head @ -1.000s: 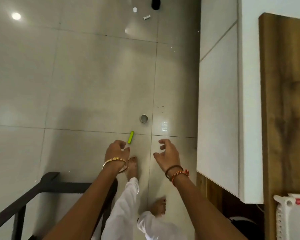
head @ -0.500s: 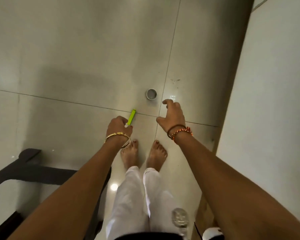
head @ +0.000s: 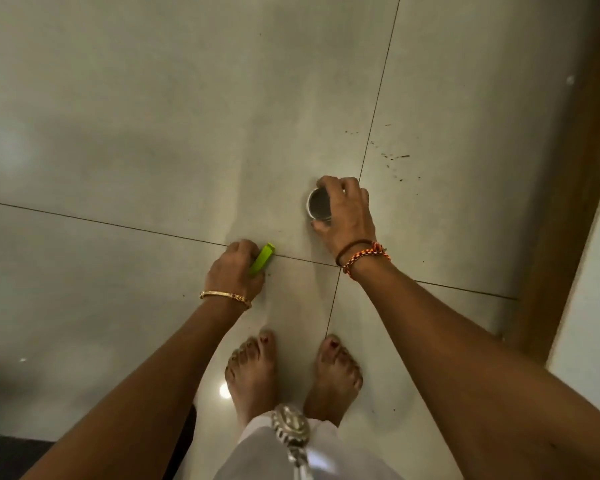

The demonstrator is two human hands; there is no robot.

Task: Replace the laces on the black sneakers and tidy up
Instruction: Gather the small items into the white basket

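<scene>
Both arms reach down to the grey tiled floor. My left hand, with a gold bangle on the wrist, grips a small bright green stick-shaped object that lies on a tile joint. My right hand, with thread bands on the wrist, has its fingers and thumb curled round the rim of a small round metal tin standing on the floor. No sneakers or laces are in view.
My bare feet stand just behind the hands, with white trousers below. A wooden frame and a white panel run along the right. Dark specks dot the tile beyond the tin. A dark frame edge sits at lower left.
The view has dropped much closer to the floor. My left hand has closed on the green object and my right hand has reached forward and taken hold of the tin.
</scene>
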